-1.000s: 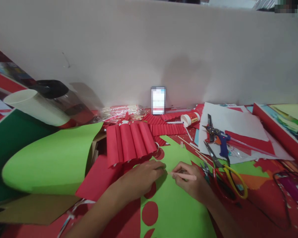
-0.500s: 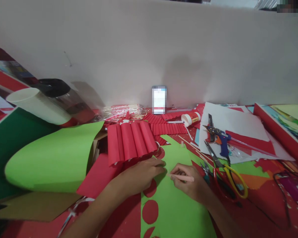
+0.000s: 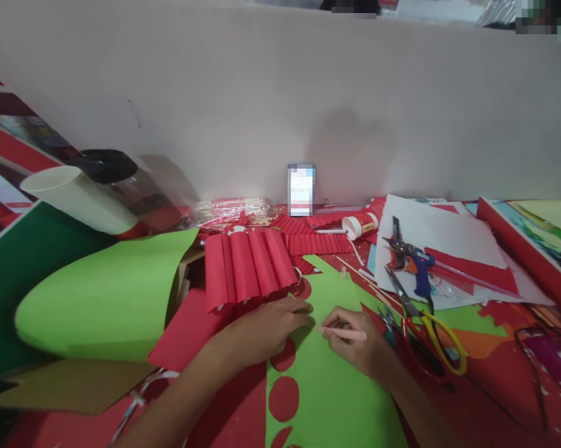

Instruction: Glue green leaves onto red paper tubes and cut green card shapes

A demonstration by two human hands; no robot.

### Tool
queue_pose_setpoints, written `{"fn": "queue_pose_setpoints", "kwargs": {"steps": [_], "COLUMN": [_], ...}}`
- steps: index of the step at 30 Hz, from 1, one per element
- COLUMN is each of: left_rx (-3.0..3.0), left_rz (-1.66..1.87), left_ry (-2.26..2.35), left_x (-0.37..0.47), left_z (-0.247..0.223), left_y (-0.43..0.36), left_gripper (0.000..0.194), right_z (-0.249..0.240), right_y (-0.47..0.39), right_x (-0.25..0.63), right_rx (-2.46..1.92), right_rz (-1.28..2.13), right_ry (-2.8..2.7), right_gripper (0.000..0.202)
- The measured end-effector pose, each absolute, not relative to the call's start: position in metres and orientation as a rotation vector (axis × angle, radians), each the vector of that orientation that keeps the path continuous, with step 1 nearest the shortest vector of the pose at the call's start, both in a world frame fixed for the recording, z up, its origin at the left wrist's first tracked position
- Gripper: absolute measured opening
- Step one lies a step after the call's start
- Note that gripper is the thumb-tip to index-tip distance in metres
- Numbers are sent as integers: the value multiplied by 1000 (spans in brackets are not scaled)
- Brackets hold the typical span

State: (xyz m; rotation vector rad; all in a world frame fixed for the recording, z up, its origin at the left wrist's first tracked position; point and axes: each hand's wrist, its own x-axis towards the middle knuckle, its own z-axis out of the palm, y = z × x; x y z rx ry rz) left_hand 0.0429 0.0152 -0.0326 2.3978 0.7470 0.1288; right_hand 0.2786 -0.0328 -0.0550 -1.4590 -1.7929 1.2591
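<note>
A sheet of bright green paper (image 3: 340,398) lies in front of me, with a column of red circles (image 3: 284,399) along its left edge. Whether these are cut-outs or red discs, I cannot tell. My left hand (image 3: 280,323) rests on the paper with its fingers stretched out, covering part of the column. Pinched in my right hand (image 3: 355,342) is a pale pink pen (image 3: 350,335), its tip on or just above the green sheet near my left fingertips. Folded red paper (image 3: 249,267) stands just beyond my left hand.
To the right lie scissors (image 3: 429,330), a blue glue gun (image 3: 418,264) on white sheets (image 3: 452,227), and a cable. Rolled green paper (image 3: 98,298) and a white cup (image 3: 81,199) are at left. A phone (image 3: 301,193) leans against the pale partition (image 3: 243,99).
The whole view has shifted very slightly. Both hands and the pen keep practically the same place on the green paper.
</note>
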Motion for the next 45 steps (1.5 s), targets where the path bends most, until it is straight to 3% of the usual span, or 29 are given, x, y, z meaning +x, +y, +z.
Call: {"fn": "queue_pose_setpoints", "kwargs": {"steps": [45], "left_rx": [2400], "left_rz": [158], "left_ry": [760], "left_x": [44], "left_z": [-33], "left_y": [14], "left_gripper": [61], "right_z": [-50], "right_y": [-29], "right_x": [275], "right_rx": [-1368], "right_rz": [1258], "right_ry": [-1834], "right_gripper": [20]}}
